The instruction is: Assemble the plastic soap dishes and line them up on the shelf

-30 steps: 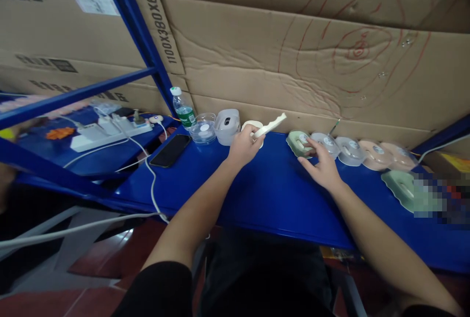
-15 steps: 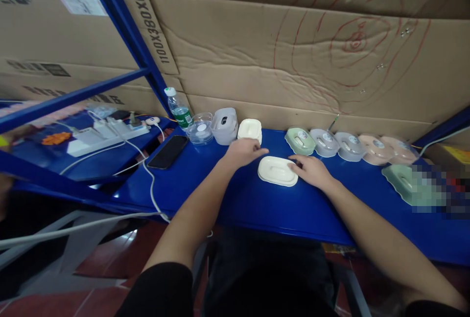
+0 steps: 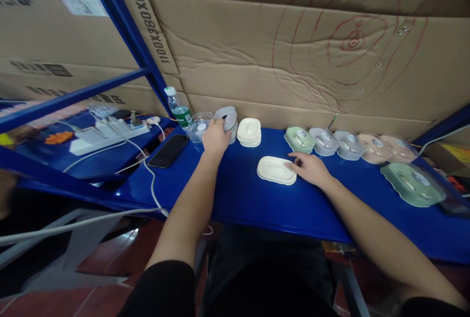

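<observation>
At the back left, my left hand (image 3: 217,140) grips the top piece of a stack of pale grey translucent plastic covers (image 3: 230,115). That piece is tilted, and my fingertips are partly hidden on it. My right hand (image 3: 311,168) is at the right end of a cream oblong plastic dish (image 3: 276,170) lying flat on the blue table. Its thumb presses the dish's rim, and the other fingers curl beside it. A short stack of similar cream dishes (image 3: 249,132) stands behind, between my hands.
Left of the covers are a clear round container (image 3: 198,131), a water bottle (image 3: 179,107) and a black phone (image 3: 169,150). Lidded green, grey and pink boxes (image 3: 348,146) line the back right. A larger green box (image 3: 413,184) lies nearer. White cables (image 3: 152,185) cross the left edge.
My left hand has moved left from beside the cream stack to the grey covers and taken hold of the top one, which now tilts. My right hand stays at the cream dish.
</observation>
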Tool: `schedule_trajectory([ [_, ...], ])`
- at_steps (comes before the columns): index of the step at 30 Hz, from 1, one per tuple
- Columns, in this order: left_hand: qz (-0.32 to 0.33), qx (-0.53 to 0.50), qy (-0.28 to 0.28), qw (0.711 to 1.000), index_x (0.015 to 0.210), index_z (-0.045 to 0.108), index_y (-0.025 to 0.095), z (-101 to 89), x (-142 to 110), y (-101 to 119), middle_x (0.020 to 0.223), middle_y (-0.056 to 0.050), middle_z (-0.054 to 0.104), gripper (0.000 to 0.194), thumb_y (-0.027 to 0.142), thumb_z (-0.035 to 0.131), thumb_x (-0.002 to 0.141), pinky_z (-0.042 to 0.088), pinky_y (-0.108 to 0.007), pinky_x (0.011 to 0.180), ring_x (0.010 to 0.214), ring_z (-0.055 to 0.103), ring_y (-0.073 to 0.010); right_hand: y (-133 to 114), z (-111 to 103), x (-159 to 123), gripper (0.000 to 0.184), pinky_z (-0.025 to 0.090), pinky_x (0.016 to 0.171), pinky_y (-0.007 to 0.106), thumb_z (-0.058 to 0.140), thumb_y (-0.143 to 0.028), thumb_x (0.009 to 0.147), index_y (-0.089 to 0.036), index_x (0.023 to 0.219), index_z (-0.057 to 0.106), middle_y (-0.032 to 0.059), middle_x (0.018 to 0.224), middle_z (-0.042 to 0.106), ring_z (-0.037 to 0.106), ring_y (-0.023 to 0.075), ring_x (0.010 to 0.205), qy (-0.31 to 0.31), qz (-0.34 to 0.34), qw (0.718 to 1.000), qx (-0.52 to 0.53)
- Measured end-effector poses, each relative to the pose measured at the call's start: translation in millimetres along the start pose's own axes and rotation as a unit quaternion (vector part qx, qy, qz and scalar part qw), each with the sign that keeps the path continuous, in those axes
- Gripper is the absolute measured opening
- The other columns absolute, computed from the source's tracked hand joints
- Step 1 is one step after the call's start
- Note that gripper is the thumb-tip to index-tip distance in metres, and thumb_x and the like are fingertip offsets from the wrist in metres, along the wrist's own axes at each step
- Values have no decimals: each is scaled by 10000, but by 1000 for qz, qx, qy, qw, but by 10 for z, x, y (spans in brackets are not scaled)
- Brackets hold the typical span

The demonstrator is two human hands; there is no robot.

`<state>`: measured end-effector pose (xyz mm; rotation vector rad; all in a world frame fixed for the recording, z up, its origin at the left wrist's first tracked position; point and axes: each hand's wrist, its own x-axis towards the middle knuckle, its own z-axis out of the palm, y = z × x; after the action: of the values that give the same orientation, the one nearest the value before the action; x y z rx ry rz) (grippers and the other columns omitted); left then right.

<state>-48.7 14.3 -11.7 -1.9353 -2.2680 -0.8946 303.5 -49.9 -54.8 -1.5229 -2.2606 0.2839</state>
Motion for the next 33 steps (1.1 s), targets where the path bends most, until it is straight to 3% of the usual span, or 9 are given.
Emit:
schedule_trajectory([
  [7, 0, -74, 65, 995, 1196, 631, 227, -108, -41, 111, 1257, -126, 742, 252, 270, 693, 955, 533, -423, 991, 1211, 696, -332, 27, 37, -3, 458, 606, 754, 407, 660, -516, 992, -242, 1356, 709, 45, 1017, 837, 773, 248, 807, 11, -1, 1000, 20],
  [12, 44, -173, 102, 979, 1224, 637, 203, -152, -185, 289, 1100, -94, 772, 302, 399, 656, 995, 527, -355, 868, 1004, 724, -270, 12, 32, -21, 738, 652, 796, 510, 688, -578, 963, -247, 1594, 496, 128, 1256, 783, 755, 277, 805, 117, -11, 991, 59],
  [15, 131, -206, 25, 969, 1270, 683, 206, -134, -346, 461, 1044, -72, 781, 357, 457, 623, 1023, 514, -325, 817, 877, 711, -224, -30, -20, -47, 981, 663, 839, 560, 717, -653, 929, -258, 1715, 284, 191, 1436, 689, 762, 327, 918, 157, -27, 984, 81],
  [17, 172, -188, -64, 965, 1219, 730, 212, -88, -446, 567, 956, -65, 782, 368, 502, 583, 1046, 502, -323, 775, 825, 701, -222, -57, -53, -65, 1132, 644, 949, 606, 762, -701, 877, -265, 1750, 186, 220, 1575, 582, 735, 403, 1149, 155, -56, 983, 76],
  [19, 190, -147, -134, 961, 1093, 760, 205, -22, -512, 638, 890, -80, 776, 408, 533, 519, 1073, 492, -334, 739, 824, 703, -243, -76, -72, -79, 1254, 558, 1109, 676, 813, -735, 814, -279, 1764, 131, 211, 1667, 493, 598, 478, 1408, 141, -88, 984, 61],
  [21, 199, -106, -174, 959, 961, 750, 193, 41, -537, 665, 872, -102, 772, 465, 544, 472, 1087, 493, -348, 724, 846, 713, -265, -85, -76, -85, 1321, 449, 1216, 719, 845, -746, 777, -289, 1769, 102, 195, 1707, 452, 457, 499, 1547, 125, -103, 986, 49],
  [24, 206, -76, -212, 952, 870, 716, 185, 78, -530, 652, 868, -124, 772, 495, 540, 450, 1090, 508, -366, 737, 865, 730, -281, -85, -78, -88, 1312, 412, 1253, 708, 859, -739, 771, -294, 1767, 130, 186, 1729, 430, 419, 482, 1584, 96, -109, 988, 48],
  [30, 204, -89, -339, 914, 1014, 710, 203, 22, -567, 670, 727, -56, 756, 402, 460, 410, 1091, 525, -347, 757, 827, 764, -260, -34, -127, -110, 1189, 490, 1203, 671, 873, -749, 740, -289, 1711, 362, 172, 1645, 554, 540, 460, 1503, 21, -117, 993, 26],
  [33, 218, -43, -351, 909, 1010, 721, 200, 60, -610, 713, 814, -78, 789, 395, 435, 413, 1086, 540, -348, 789, 897, 779, -272, 24, -120, -103, 1221, 530, 1153, 679, 887, -787, 685, -278, 1690, 416, 180, 1605, 594, 592, 482, 1446, -27, -116, 993, 2],
])
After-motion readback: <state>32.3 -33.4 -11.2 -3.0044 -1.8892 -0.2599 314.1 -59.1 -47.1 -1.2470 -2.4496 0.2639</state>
